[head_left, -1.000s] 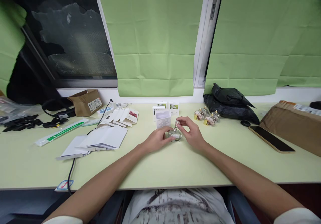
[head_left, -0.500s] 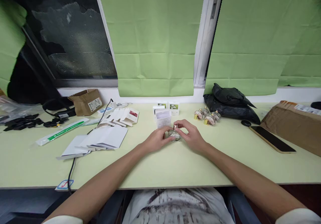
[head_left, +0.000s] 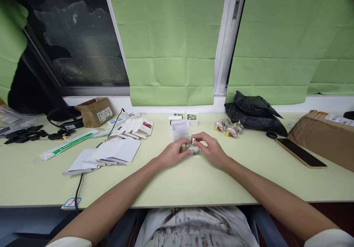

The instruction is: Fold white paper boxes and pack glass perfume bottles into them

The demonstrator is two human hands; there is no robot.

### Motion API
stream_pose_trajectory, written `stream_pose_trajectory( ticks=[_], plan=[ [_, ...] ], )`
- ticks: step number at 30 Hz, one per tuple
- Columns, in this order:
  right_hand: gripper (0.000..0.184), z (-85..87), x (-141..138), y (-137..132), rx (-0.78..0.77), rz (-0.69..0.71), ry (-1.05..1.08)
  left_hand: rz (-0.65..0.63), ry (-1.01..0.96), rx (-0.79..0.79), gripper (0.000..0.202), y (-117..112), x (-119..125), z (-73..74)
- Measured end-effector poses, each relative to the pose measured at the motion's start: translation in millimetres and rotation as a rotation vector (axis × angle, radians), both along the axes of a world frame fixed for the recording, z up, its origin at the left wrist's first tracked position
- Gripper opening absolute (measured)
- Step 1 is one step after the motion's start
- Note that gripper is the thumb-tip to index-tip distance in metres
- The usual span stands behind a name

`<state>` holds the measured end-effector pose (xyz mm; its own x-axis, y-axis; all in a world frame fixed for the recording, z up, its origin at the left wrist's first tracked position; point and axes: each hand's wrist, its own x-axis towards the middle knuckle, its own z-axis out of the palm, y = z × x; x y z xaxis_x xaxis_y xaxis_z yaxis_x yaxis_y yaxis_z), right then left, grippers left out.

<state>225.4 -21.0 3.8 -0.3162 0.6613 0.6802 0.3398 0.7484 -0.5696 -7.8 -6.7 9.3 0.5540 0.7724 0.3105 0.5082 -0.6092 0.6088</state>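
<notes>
A small clear glass bottle [head_left: 194,150] with a shiny pinkish-gold cap [head_left: 193,139] stands on the table between my hands. My left hand [head_left: 173,153] grips the bottle's left side, thumb in front and fingers behind. The thumb and fingers of my right hand [head_left: 210,148] are closed on the cap. Just behind the bottle is an upright white box [head_left: 180,130] with its top open. Two more small white boxes, one with a flower picture [head_left: 191,119], stand farther back. The bottle's lower label is too small to read.
Several similar bottles [head_left: 231,131] lie to the right, near black plastic bags [head_left: 256,116]. A phone [head_left: 301,153] and a brown cardboard package [head_left: 323,140] are at far right. Flattened white cartons [head_left: 116,151], a black cable [head_left: 80,182] and an open brown box [head_left: 95,113] occupy the left.
Almost nothing differs. Both hands keep the same hold on the bottle and its cap, and the camera view has shifted very slightly.
</notes>
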Motion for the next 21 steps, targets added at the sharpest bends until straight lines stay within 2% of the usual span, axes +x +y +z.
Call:
stream_pose_trajectory(
  ticks=[21],
  plan=[
    [0.026,0.7,5.1,2.1,0.054,-0.032,-0.109,0.001,-0.01,-0.003,0.044,0.0,0.5,-0.9]
  ],
)
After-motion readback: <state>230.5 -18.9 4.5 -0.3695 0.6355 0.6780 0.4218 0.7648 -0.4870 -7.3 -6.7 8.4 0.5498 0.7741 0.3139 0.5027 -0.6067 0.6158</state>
